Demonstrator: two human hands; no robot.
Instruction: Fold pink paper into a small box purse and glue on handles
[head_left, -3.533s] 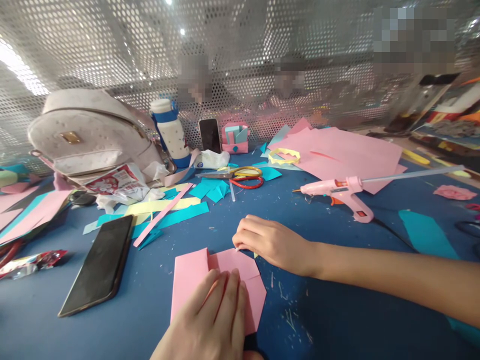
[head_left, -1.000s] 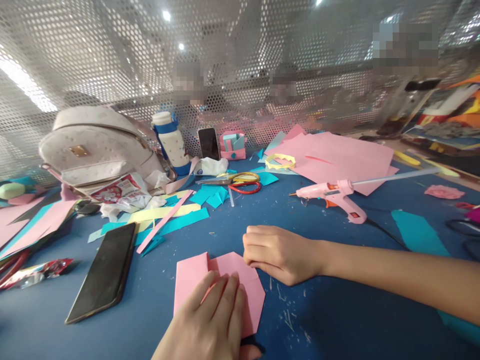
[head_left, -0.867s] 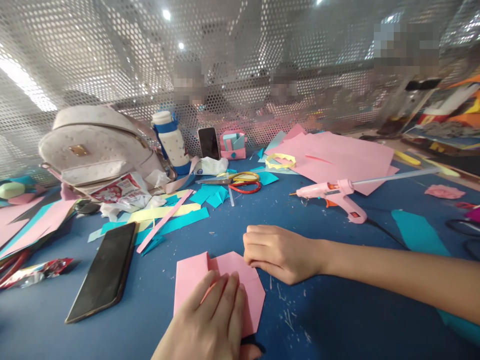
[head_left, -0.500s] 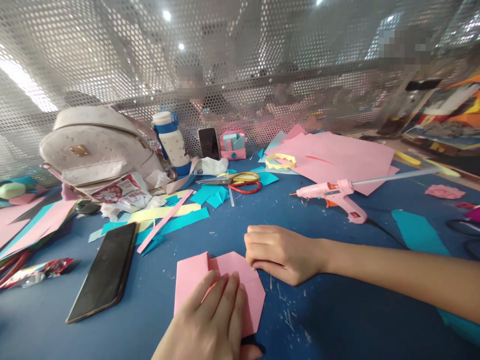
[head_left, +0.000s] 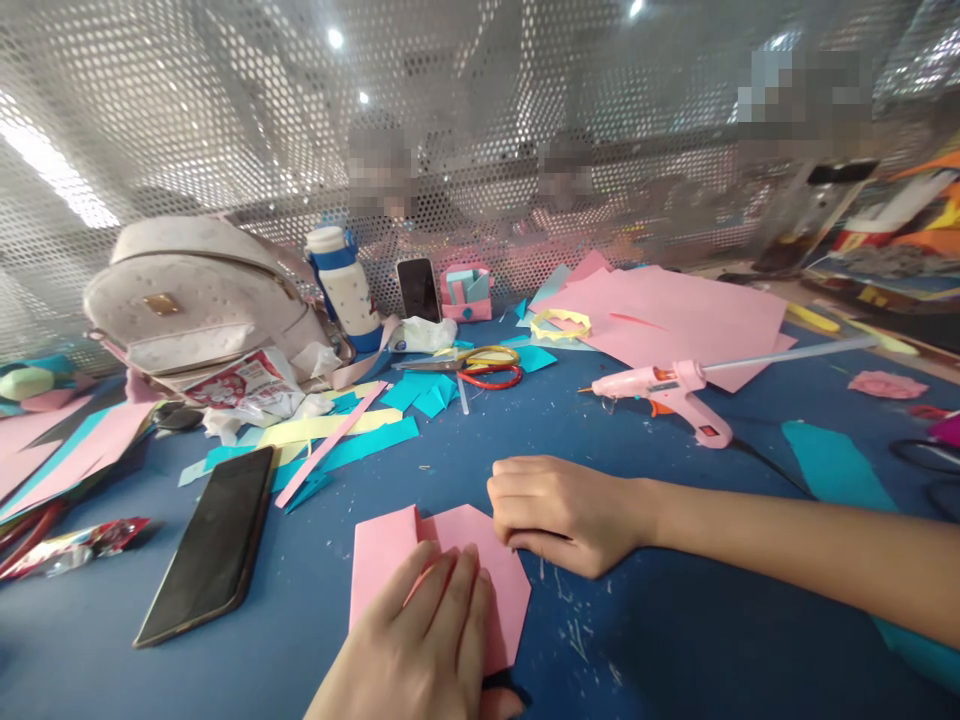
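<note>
At the far left of the blue desk (head_left: 637,630), a pale backpack (head_left: 187,290) stood behind a black phone (head_left: 210,550), which lay flat with its long axis running away from the person and to the right. Beyond the phone's far end were loose paper strips (head_left: 373,447); scissors (head_left: 459,364) lay farther back.

Next came the left hand (head_left: 420,635), its fingers stretched out side by side and laid over the folded pink paper (head_left: 506,595) at the near middle of the desk. The paper lay directly under those fingers, so the left hand was the nearer one. Its upright fold, by the left fingertips, ran away from the person; with the near part covered, I could not tell which way the sheet's long axis went.

The right hand (head_left: 566,510) rested at the paper's far right edge, fingers curled closed. From them the paper lay left and toward the person; whether they pinched its edge was hidden.

Behind the right hand, well apart from the paper, a pink glue gun (head_left: 675,385) lay with its nozzle to the left.
</note>
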